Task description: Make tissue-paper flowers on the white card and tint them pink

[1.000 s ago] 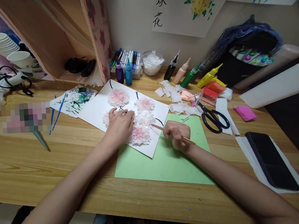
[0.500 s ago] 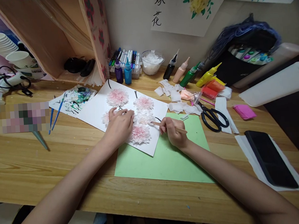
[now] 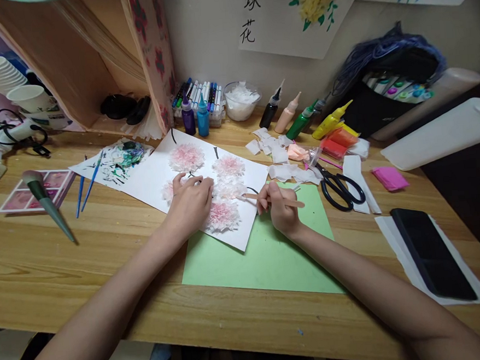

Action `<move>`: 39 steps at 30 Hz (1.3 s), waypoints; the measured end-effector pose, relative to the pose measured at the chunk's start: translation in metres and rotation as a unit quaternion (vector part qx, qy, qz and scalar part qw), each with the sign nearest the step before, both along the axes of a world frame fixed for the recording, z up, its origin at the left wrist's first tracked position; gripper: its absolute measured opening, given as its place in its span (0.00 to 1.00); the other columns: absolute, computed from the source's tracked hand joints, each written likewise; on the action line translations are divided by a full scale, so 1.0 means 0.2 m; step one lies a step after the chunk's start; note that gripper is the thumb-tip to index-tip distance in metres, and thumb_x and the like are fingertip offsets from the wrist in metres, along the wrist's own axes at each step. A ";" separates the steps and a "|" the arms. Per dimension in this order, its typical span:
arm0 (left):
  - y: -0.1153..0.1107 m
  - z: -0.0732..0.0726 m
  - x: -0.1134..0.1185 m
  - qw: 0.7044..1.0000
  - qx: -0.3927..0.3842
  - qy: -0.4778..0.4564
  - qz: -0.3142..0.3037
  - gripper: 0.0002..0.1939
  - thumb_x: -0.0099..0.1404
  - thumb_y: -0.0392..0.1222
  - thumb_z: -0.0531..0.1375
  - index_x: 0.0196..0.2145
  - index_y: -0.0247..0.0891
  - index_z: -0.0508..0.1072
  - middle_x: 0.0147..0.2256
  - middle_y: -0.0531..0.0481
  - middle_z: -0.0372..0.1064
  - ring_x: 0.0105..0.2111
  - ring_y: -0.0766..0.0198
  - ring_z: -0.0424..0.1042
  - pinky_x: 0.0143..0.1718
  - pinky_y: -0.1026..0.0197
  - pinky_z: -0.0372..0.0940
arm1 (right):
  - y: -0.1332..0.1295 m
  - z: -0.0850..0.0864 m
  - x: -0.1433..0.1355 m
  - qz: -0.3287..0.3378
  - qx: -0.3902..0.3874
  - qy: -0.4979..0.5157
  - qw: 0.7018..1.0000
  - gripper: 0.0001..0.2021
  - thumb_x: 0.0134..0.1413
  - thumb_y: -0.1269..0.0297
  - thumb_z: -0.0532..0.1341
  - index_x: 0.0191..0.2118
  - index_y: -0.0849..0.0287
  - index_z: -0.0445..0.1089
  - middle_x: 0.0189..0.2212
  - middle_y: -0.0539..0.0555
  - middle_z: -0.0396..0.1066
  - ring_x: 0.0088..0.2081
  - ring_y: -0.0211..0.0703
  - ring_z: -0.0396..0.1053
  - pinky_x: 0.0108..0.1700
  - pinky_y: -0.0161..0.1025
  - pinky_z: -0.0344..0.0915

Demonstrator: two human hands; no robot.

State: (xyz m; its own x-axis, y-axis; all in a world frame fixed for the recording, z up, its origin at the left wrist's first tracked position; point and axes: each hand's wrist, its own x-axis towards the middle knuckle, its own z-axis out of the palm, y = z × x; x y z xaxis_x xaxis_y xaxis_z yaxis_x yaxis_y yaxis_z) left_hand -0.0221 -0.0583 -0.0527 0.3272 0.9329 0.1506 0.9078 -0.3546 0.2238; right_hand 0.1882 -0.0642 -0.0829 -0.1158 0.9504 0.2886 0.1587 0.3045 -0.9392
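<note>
White paper (image 3: 248,237) bearing several ruffled pink-and-white tissue flowers (image 3: 223,215) lies partly over a green sheet (image 3: 247,278). My left hand (image 3: 190,202) rests on the paper among the flowers, its fingers bent and spread, with nothing visible in it. In my right hand (image 3: 281,207) is a flat wooden stick (image 3: 294,203), pinched near the paper's right edge. The stick's left tip touches or nearly touches the white petals of the middle flower (image 3: 232,190). Black painted lines show beside the flowers.
Black scissors (image 3: 341,189), torn tissue pieces (image 3: 279,152) and a phone (image 3: 434,254) lie to the right. Paint bottles (image 3: 270,112), markers (image 3: 205,97) and a bowl of white material (image 3: 242,103) stand behind. Paintbrushes (image 3: 92,182) and a makeup brush (image 3: 46,202) are left.
The wooden stick in my right hand has tilted slightly and lies flatter. My left hand stays in place on the paper. The whole view has shifted a little.
</note>
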 end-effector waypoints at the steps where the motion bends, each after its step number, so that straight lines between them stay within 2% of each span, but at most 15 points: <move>1: 0.00 0.00 0.00 1.000 0.000 -0.001 0.001 0.16 0.70 0.36 0.43 0.41 0.37 0.70 0.40 0.43 0.75 0.47 0.55 0.70 0.57 0.44 0.45 | -0.01 -0.01 0.01 0.001 0.037 -0.013 0.999 0.27 0.65 0.53 0.46 0.16 0.57 0.58 0.13 0.48 0.60 0.17 0.35 0.60 0.23 0.36 0.55; 5: 0.00 0.00 0.00 1.000 -0.006 -0.003 0.004 0.16 0.70 0.36 0.43 0.41 0.37 0.70 0.40 0.43 0.75 0.47 0.55 0.70 0.57 0.44 0.45 | -0.03 -0.01 0.02 0.003 0.125 -0.068 0.990 0.25 0.66 0.58 0.44 0.17 0.56 0.58 0.14 0.49 0.60 0.18 0.35 0.59 0.24 0.38 0.57; 17: 0.01 0.00 0.00 1.000 -0.010 -0.004 0.001 0.16 0.70 0.36 0.44 0.40 0.37 0.70 0.39 0.43 0.75 0.46 0.55 0.70 0.57 0.44 0.45 | 0.02 0.02 -0.03 0.030 0.211 -0.187 0.959 0.22 0.66 0.66 0.43 0.19 0.57 0.56 0.15 0.49 0.60 0.18 0.34 0.58 0.24 0.35 0.57; 23: 0.01 -0.01 -0.01 1.000 -0.002 -0.016 0.000 0.15 0.69 0.36 0.44 0.40 0.38 0.70 0.39 0.44 0.75 0.45 0.55 0.70 0.56 0.44 0.45 | 0.04 0.03 -0.03 0.030 0.163 -0.141 0.976 0.23 0.66 0.65 0.44 0.18 0.57 0.56 0.14 0.48 0.60 0.16 0.34 0.59 0.23 0.35 0.57; 28: 0.00 0.00 -0.01 1.000 -0.011 -0.012 0.004 0.16 0.70 0.36 0.43 0.41 0.38 0.70 0.40 0.44 0.74 0.46 0.55 0.69 0.56 0.44 0.45 | 0.02 0.00 0.00 0.011 0.193 -0.087 0.977 0.25 0.66 0.63 0.44 0.15 0.57 0.56 0.12 0.48 0.58 0.16 0.34 0.57 0.22 0.36 0.56; 35: 0.00 0.00 -0.01 1.000 -0.009 -0.013 0.003 0.16 0.70 0.36 0.43 0.40 0.38 0.70 0.39 0.44 0.75 0.45 0.55 0.70 0.57 0.44 0.46 | 0.03 0.00 -0.01 0.026 0.224 -0.117 0.967 0.24 0.66 0.67 0.43 0.17 0.57 0.57 0.13 0.48 0.59 0.16 0.34 0.57 0.22 0.35 0.56; 39: 0.00 0.00 -0.01 1.000 -0.009 -0.012 0.001 0.16 0.69 0.36 0.43 0.41 0.38 0.70 0.39 0.44 0.75 0.45 0.55 0.70 0.57 0.43 0.46 | 0.05 0.01 -0.03 0.036 0.247 -0.150 0.957 0.24 0.66 0.66 0.43 0.17 0.57 0.57 0.13 0.49 0.60 0.16 0.34 0.58 0.22 0.35 0.56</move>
